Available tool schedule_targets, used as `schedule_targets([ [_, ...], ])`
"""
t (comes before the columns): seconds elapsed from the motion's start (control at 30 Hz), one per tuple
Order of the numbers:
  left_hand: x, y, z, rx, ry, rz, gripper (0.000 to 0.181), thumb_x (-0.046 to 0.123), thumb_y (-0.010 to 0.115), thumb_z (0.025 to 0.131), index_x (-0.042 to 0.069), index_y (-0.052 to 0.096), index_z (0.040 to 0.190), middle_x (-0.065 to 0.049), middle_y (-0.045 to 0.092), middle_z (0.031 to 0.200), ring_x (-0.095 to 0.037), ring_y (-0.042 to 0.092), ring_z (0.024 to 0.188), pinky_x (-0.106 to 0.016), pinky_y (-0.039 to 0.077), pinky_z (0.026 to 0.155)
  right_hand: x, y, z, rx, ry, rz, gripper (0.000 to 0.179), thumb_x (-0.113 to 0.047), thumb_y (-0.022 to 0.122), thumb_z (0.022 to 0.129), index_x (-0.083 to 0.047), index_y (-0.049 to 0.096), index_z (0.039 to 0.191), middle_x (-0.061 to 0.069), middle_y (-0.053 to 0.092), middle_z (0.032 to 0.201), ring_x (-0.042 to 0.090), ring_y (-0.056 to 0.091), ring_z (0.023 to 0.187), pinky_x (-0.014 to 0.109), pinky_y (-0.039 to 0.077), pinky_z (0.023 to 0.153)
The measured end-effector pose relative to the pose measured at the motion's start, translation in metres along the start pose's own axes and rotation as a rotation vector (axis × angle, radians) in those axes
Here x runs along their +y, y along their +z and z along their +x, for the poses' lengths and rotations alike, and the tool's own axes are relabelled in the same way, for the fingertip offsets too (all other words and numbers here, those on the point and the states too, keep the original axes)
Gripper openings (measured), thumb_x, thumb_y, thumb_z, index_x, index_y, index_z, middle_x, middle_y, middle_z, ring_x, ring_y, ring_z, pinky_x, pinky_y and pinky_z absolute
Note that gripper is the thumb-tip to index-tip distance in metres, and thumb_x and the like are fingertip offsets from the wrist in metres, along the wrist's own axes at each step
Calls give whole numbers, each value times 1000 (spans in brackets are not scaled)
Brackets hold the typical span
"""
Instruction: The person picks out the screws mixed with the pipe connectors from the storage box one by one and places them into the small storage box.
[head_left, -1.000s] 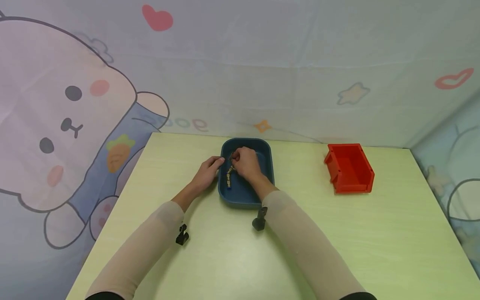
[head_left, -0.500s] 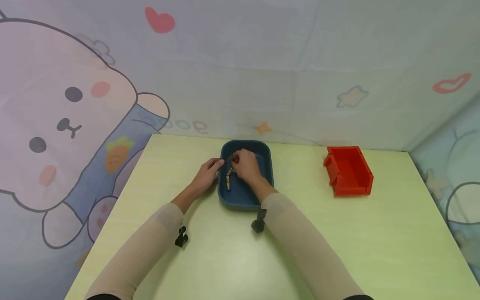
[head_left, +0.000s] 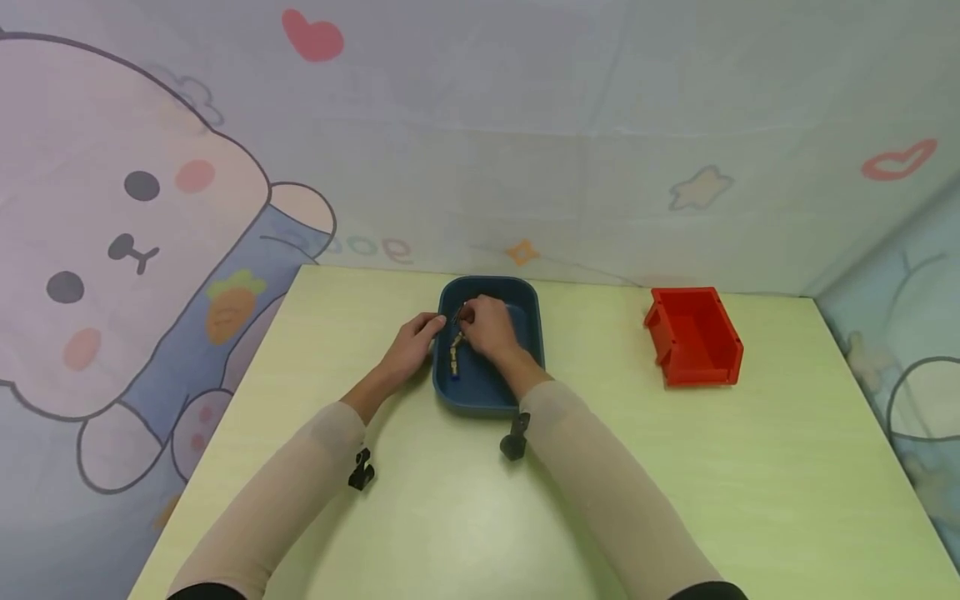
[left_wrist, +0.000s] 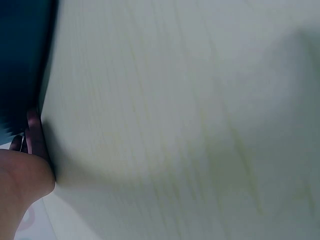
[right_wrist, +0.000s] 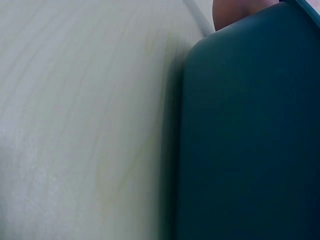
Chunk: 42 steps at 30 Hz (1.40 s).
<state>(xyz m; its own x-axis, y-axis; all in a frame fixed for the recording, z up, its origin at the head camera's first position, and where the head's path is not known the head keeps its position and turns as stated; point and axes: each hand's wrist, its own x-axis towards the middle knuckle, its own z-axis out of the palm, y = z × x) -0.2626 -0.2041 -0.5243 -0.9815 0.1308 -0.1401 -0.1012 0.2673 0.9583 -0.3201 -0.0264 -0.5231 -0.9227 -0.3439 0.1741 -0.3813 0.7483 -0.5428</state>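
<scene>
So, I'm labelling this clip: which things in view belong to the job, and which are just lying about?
In the job:
blue tray, left hand at its rim
gold-coloured pieces inside, by the right hand

Apparently lying about:
red bin, apart from both hands

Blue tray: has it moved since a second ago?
No. In the head view, the blue tray shows no visible shift against the far corners of the table.

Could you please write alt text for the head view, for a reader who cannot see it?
A person reaches the right grip into a blue tray of small golden pieces, while the left grip holds the tray's left edge. To the right, a red bin sits on the pale table before a cartoon-printed backdrop.
</scene>
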Motion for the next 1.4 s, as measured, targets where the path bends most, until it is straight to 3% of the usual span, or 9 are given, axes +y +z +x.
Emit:
schedule_targets([
  [0.3, 3, -2, 0, 15, 5, 5, 56, 47, 47, 113, 4, 55, 148, -17, 53, 154, -34, 48, 146, -55, 44, 115, 5, 1, 5, 56, 13, 44, 9, -12, 75, 96, -4, 80, 95, 9, 74, 93, 26, 69, 91, 39, 57, 85],
  [0.67, 1, 0, 0, 19, -11, 13, 57, 48, 48, 112, 4, 56, 149, -17, 54, 153, -33, 48, 146, -54, 41, 117, -3, -5, -3, 23, 66, 7, 7, -5, 71, 94, -3, 78, 94, 11, 73, 93, 29, 68, 93, 42, 56, 87],
  [1.0, 0, 0, 1, 24, -6, 26, 59, 50, 47, 111, 5, 55, 150, -17, 54, 154, -34, 48, 145, -54, 38, 119, -4, -6, -3, 9, 38, 2, 6, -1, 71, 93, -1, 77, 92, 12, 73, 92, 29, 69, 90, 42, 57, 85],
  [1.27, 2, 0, -2, 27, 2, 54, 57, 47, 47, 112, 5, 56, 148, -17, 55, 152, -34, 49, 144, -53, 39, 118, -6, -6, -2, -31, 33, -42, 18, -1, 65, 97, -3, 70, 80, 11, 69, 84, 29, 65, 81, 42, 55, 77],
  [1.4, 1, 1, -3, 31, 5, 53, 56, 47, 47, 112, 5, 56, 148, -17, 55, 151, -34, 49, 144, -54, 40, 118, -6, -4, -2, -46, 31, -76, 21, -3, 61, 101, -3, 69, 81, 13, 67, 87, 30, 65, 85, 44, 55, 79],
])
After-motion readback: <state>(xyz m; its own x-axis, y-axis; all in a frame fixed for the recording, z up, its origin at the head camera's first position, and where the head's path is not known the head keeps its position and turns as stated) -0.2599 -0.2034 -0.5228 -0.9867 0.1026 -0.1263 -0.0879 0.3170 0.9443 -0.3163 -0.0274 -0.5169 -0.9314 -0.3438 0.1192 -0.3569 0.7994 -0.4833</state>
